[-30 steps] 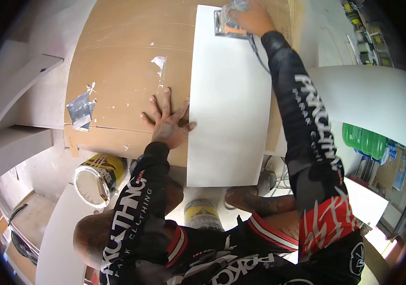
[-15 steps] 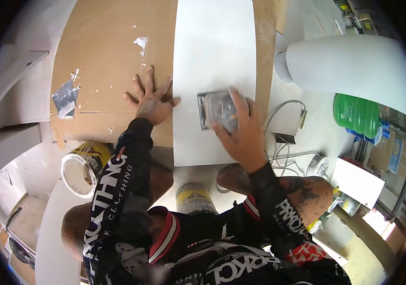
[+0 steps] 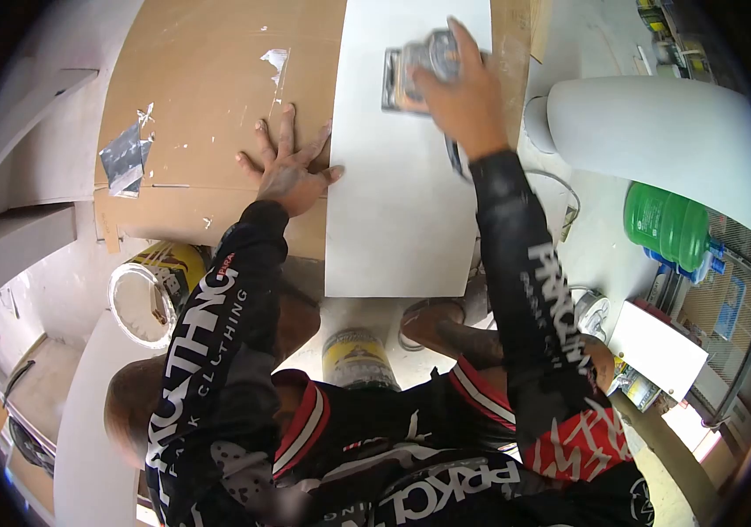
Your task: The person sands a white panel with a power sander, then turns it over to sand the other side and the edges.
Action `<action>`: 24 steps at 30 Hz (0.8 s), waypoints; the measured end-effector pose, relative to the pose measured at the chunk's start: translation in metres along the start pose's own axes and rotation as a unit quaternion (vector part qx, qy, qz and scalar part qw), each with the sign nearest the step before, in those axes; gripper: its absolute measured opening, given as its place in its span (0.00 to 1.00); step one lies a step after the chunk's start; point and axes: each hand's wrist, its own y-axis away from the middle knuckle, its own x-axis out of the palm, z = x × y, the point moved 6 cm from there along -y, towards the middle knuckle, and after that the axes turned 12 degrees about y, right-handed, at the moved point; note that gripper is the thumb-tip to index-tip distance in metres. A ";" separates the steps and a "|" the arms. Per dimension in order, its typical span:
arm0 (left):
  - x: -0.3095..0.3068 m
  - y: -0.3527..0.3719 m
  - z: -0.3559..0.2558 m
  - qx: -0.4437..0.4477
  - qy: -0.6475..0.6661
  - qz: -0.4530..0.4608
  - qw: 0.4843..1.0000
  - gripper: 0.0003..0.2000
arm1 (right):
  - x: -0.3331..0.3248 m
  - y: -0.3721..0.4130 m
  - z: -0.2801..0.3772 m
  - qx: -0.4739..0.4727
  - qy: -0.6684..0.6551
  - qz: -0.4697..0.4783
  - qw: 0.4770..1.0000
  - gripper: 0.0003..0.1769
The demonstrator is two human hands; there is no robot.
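Note:
A long white panel (image 3: 397, 202) lies over brown cardboard (image 3: 217, 105) in front of me. My right hand (image 3: 472, 97) is wrapped round a grey power sander (image 3: 419, 70), which rests on the far part of the panel, right of its middle line. The sander's cord hangs down below my wrist. My left hand (image 3: 289, 171) lies with fingers spread on the cardboard, its thumb touching the panel's left edge, and holds nothing.
Silver tape (image 3: 124, 160) sticks to the cardboard's left part. A paint bucket (image 3: 141, 307) stands at lower left, another (image 3: 358, 360) between my legs. To the right are a large white rounded piece (image 3: 656, 123), a green water bottle (image 3: 667, 225) and a white box (image 3: 656, 349).
My right hand has moved the sander away from me, up the panel. My left hand stays spread at the panel's edge. The whole view has shifted slightly.

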 end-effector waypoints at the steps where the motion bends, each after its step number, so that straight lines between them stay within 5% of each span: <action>1: 0.001 -0.001 0.002 0.005 -0.002 -0.006 1.000 0.38 | -0.001 -0.018 0.008 -0.046 0.075 -0.041 0.995 0.45; 2: 0.003 -0.003 0.002 0.012 -0.003 -0.012 1.000 0.38 | 0.011 -0.035 0.011 -0.184 0.112 -0.046 0.976 0.46; 3: 0.002 -0.003 0.001 0.015 -0.001 -0.010 1.000 0.38 | 0.004 -0.043 0.023 -0.183 0.116 -0.046 0.975 0.46; 5: 0.000 -0.002 0.002 0.006 0.005 -0.001 1.000 0.38 | 0.005 -0.065 0.022 0.056 0.019 0.037 0.998 0.46; 18: 0.002 -0.002 0.000 0.023 -0.011 -0.011 1.000 0.38 | -0.033 0.126 0.040 -0.048 -0.011 0.043 0.998 0.47; 24: 0.001 0.000 -0.002 0.022 -0.003 -0.022 1.000 0.36 | -0.024 0.113 0.038 -0.057 -0.017 0.023 0.998 0.47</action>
